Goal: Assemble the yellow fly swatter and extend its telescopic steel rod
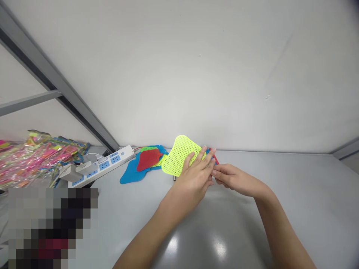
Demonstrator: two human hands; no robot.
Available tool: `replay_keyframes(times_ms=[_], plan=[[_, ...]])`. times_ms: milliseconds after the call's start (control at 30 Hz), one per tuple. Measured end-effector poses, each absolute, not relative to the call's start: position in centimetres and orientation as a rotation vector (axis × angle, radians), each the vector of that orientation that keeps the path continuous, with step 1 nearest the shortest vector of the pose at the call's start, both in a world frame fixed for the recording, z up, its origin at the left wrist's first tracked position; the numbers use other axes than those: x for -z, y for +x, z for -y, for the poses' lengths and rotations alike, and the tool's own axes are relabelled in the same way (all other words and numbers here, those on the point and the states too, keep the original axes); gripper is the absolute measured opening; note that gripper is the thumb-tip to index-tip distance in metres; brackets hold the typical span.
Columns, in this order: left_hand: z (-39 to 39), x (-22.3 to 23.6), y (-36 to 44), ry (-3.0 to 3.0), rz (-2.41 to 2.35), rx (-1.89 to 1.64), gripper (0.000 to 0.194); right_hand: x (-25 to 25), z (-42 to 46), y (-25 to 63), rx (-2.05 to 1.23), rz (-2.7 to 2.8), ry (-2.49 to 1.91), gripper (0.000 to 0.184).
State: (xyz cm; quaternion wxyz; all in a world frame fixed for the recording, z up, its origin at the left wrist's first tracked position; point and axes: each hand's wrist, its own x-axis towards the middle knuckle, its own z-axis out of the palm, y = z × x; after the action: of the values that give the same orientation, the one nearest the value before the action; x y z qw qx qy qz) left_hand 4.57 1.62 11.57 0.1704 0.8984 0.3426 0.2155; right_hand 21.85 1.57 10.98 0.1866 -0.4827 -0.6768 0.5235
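Note:
A yellow-green perforated fly swatter head (179, 153) is tilted up above the grey table. My left hand (198, 173) lies across its right part, fingers spread over the mesh and thumb tucked low, holding it. Close against it on the right, my right hand (228, 176) is pinched closed; what sits between its fingertips is hidden. Thin red and blue pieces (214, 156) stick out just behind the fingers. Left of the swatter head lies a loose pile with a red swatter head (147, 160) over a blue swatter head (130, 173), green ones partly covered.
A white power strip (125, 156) with plugs and adapters (70, 172) lies on the left. Beyond it is a heap of colourful plastic-wrapped items (42, 157). A pale wall (210, 93) rises behind the table (294, 186), with grey metal frame bars (70, 97) at left.

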Motion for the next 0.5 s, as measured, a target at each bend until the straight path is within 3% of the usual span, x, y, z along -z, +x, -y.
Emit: replay_keyframes(times_ms=[300, 400, 500], plan=[[-2.2, -10.6, 5.0, 2.711, -1.012, -0.505, 0.033, -11.2, -1.3, 22.7, -1.312, 2.043, -1.443, 0.030], [-1.5, -10.9, 4.1, 2.743, -0.843, -0.440, 0.024, -10.9, -0.7, 22.4, -1.364, 2.195, -1.401, 0.025], [-0.7, -11.3, 2.6, 2.739, -0.661, -0.274, 0.027, -10.2, 0.5, 21.7, -1.390, 2.348, -1.277, 0.023]])
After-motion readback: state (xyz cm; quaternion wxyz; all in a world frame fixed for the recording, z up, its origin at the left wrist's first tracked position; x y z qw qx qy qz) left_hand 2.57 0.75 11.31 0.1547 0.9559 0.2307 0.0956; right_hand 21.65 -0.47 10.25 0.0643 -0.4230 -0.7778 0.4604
